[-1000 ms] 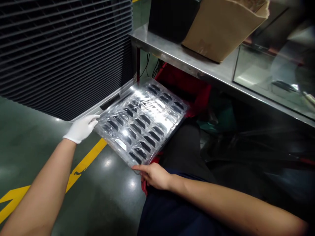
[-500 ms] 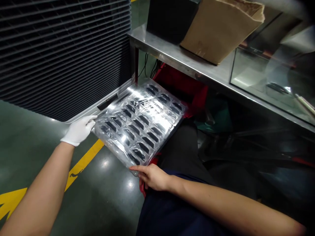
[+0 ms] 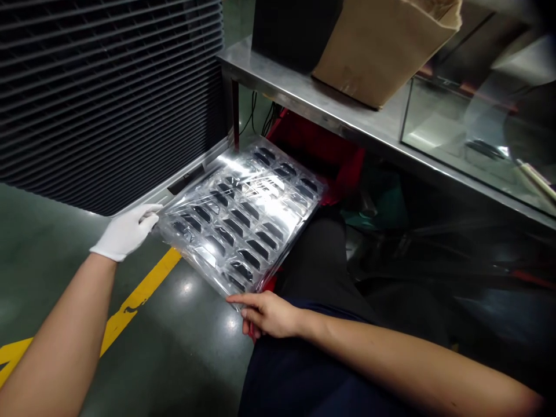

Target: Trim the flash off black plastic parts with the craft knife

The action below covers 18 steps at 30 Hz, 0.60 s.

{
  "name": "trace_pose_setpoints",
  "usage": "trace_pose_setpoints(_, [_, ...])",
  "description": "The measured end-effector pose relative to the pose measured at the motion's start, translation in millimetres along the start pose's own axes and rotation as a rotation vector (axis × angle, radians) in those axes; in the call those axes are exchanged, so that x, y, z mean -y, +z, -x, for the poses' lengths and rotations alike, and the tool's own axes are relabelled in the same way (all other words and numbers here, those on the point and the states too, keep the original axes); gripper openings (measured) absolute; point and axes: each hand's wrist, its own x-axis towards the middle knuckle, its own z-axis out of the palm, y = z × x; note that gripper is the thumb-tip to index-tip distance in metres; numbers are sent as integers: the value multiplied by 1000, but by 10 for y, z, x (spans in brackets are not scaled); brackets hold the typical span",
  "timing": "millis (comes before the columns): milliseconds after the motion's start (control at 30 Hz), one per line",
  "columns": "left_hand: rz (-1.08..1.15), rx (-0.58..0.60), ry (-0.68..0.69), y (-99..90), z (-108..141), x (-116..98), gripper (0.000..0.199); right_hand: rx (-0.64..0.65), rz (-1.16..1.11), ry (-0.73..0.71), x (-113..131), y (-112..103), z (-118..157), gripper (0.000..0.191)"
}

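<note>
A clear plastic tray [image 3: 230,211] of dark pieces [image 3: 253,251] lies aslant in the middle of the frame, below the near edge of the metal desk [image 3: 278,74] and beside the dark slatted stack [image 3: 108,110] at upper left. The gloved left hand [image 3: 124,231] pinches its left corner between thumb and fingers; the bare right hand [image 3: 273,313] has its index finger extended along the lowest corner, thumb and other fingers curled near the rim. It looks light, thin and bendy, with a slick, glossy surface that may slide under the glove. Opposite rims or corners seem the best hold; one corner alone could let it sag.
</note>
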Motion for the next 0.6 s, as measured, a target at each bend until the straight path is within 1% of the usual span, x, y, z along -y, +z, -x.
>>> trace_pose_setpoints(200, [-50,20,25,84,-52,70,42,17,65,1,-42,-42,-95,53])
trace_pose_setpoints(367, [-74,-10,16,153,-57,120,45,32,152,-13,-39,-54,-107,55])
trace_pose_setpoints(500, [-88,-31,9,206,-47,104,46,30,247,-29,-40,-75,-121,56])
trace_pose_setpoints(600, [-101,-59,-17,238,-28,87,51,29,320,-52,-43,-104,-143,57])
